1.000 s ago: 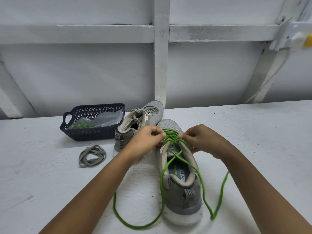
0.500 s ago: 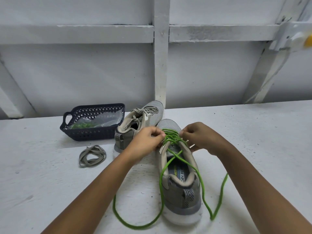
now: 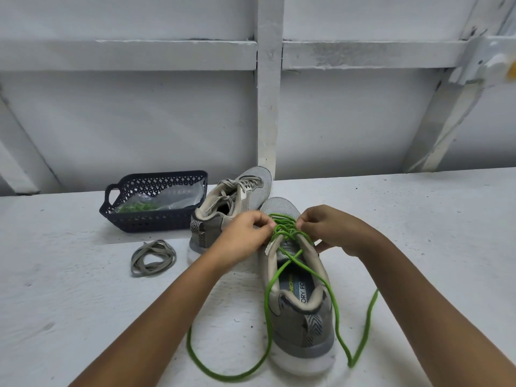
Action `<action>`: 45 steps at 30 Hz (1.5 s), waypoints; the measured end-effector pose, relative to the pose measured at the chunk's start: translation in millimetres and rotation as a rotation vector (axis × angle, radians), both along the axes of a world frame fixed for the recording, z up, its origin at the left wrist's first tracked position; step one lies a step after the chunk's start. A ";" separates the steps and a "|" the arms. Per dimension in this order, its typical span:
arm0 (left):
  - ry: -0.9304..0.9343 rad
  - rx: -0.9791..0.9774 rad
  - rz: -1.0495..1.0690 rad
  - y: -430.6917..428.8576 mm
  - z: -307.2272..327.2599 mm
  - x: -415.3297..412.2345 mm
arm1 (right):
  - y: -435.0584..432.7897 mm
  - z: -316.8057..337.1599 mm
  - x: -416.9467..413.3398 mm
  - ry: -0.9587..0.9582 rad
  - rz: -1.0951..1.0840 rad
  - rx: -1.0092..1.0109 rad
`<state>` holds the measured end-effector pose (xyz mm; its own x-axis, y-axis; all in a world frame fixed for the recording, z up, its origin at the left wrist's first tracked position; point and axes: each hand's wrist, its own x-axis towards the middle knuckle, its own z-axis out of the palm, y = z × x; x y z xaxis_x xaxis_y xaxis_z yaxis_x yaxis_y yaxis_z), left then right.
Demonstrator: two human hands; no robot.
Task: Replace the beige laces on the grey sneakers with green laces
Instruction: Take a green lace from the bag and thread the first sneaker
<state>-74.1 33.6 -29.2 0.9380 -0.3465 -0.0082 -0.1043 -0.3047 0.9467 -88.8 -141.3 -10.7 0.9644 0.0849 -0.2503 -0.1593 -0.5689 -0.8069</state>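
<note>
From the head camera we look down on a white painted worktop (image 3: 418, 233), rough and speckled. It runs back to a white wall (image 3: 363, 121) crossed by 1 horizontal rail and 1 upright post (image 3: 269, 107), with slanted braces at either side. Near the middle of the worktop stands 1 grey sneaker (image 3: 301, 317), heel toward us, with a green lace (image 3: 268, 303) threaded across its eyelets. The 2 free ends of the lace trail over the worktop on either side of the heel. Our left hand (image 3: 245, 236) pinches the lace at the left eyelets with curled fingers, and our right hand (image 3: 332, 230) pinches it at the right eyelets. Just behind on the left, the second grey sneaker (image 3: 240, 196) is laced in beige. A loose beige lace (image 3: 153, 256) lies coiled on the worktop further left, near a dark blue basket (image 3: 145, 223) that holds a clear bag (image 3: 167, 201) with something green inside.
</note>
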 end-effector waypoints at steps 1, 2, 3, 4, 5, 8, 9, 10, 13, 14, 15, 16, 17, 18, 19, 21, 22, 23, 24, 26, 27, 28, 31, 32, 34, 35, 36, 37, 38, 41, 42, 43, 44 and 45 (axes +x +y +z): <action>-0.003 0.002 0.001 0.0 -0.1 0.0 | 0.6 -0.9 0.4 0.002 -0.010 -0.002; -0.003 0.004 0.002 -0.3 -0.6 0.2 | 1.1 -1.6 0.7 0.006 -0.025 0.005; -0.004 0.007 0.003 -0.3 -0.8 0.4 | 1.8 -2.2 1.4 0.014 -0.044 0.022; -0.004 0.010 0.002 -0.2 -1.2 0.6 | 2.6 -2.4 1.9 0.025 -0.064 0.044; -0.003 0.012 -0.002 -0.6 -1.6 0.9 | 3.2 -2.8 2.1 0.035 -0.080 0.063; 0.001 0.014 -0.005 -0.6 -2.5 1.8 | 4.7 -3.4 1.9 0.045 -0.089 0.079; 0.002 0.012 -0.005 -0.7 -2.6 2.0 | 3.9 -3.4 1.5 0.042 -0.084 0.087; 0.007 0.005 -0.006 -0.5 -2.8 2.3 | 2.4 -3.2 0.6 0.038 -0.081 0.107; 0.052 -0.058 0.004 1.1 -3.0 3.6 | -4.6 -3.1 -1.9 0.024 -0.104 0.198; 0.053 -0.054 0.005 1.7 -3.0 4.9 | -6.3 -3.6 -2.6 0.010 -0.111 0.197; 0.036 -0.018 0.002 2.6 -3.5 6.9 | -6.6 -4.6 -2.9 -0.008 -0.111 0.171; 0.010 0.034 -0.011 2.8 -3.8 8.9 | -6.1 -5.5 -3.2 -0.030 -0.104 0.135; -0.011 0.073 -0.028 2.9 -3.8 10.4 | -4.8 -6.5 -3.6 -0.053 -0.094 0.103; -0.019 0.091 -0.042 2.9 -3.0 11.5 | -3.4 -7.1 -3.7 -0.075 -0.087 0.086; -0.014 0.085 -0.048 2.7 -1.8 12.3 | -2.6 -7.4 -3.8 -0.089 -0.086 0.084; 0.011 0.051 -0.051 2.9 1.6 12.6 | -2.9 -6.8 -3.9 -0.093 -0.086 0.109; 0.021 0.045 -0.053 3.0 3.7 12.0 | -3.4 -6.3 -3.9 -0.089 -0.083 0.123; 0.026 0.051 -0.054 2.5 4.9 12.0 | -4.4 -6.0 -4.0 -0.087 -0.078 0.132; 0.029 0.067 -0.054 1.9 5.7 12.1 | -4.7 -5.8 -3.9 -0.085 -0.070 0.135; 0.023 0.123 -0.050 -0.8 6.2 13.8 | -3.8 -5.7 -2.6 -0.088 -0.057 0.112; 0.018 0.158 -0.052 -3.0 6.5 14.2 | -2.8 -6.2 -1.9 -0.090 -0.053 0.086; 0.010 0.198 -0.056 -4.8 6.6 15.0 | -1.4 -6.6 -1.0 -0.092 -0.050 0.056; -0.004 0.283 -0.043 -10.0 7.8 15.8 | 1.6 -9.1 1.2 -0.089 -0.063 0.006; 0.012 0.272 -0.025 -11.2 8.3 16.2 | 2.2 -9.5 1.7 -0.088 -0.073 -0.002; 0.073 0.203 0.007 -13.5 8.7 17.0 | 3.6 -9.6 2.4 -0.097 -0.090 -0.031; 0.099 0.173 0.015 -14.4 8.8 17.2 | 4.4 -10.1 2.9 -0.107 -0.096 -0.049; 0.117 0.154 0.018 -15.0 8.7 17.4 | 5.1 -10.6 3.5 -0.118 -0.102 -0.063; 0.126 0.142 0.018 -15.2 8.2 17.8 | 5.8 -11.1 4.1 -0.127 -0.107 -0.072; 0.129 0.128 0.015 -14.2 7.9 17.6 | 6.4 -11.4 4.3 -0.131 -0.111 -0.075; 0.144 0.062 0.020 -8.8 6.4 18.3 | 5.3 -9.8 3.9 -0.110 -0.136 -0.010; 0.140 0.049 0.026 -6.8 6.4 18.3 | 3.9 -8.6 3.2 -0.100 -0.144 0.031; 0.124 0.054 0.031 -5.6 6.2 18.5 | 2.4 -8.0 2.6 -0.097 -0.147 0.057; 0.098 0.078 0.034 -4.6 5.6 18.6 | 1.1 -8.1 2.2 -0.106 -0.142 0.052; 0.062 0.115 0.031 -4.3 4.5 19.0 | 0.5 -9.2 2.1 -0.123 -0.135 0.022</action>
<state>-55.1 29.3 -24.8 0.9447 -0.3108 -0.1044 -0.0356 -0.4139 0.9096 -86.7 -140.7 -19.9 0.9906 -0.0435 -0.1297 -0.1329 -0.5309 -0.8369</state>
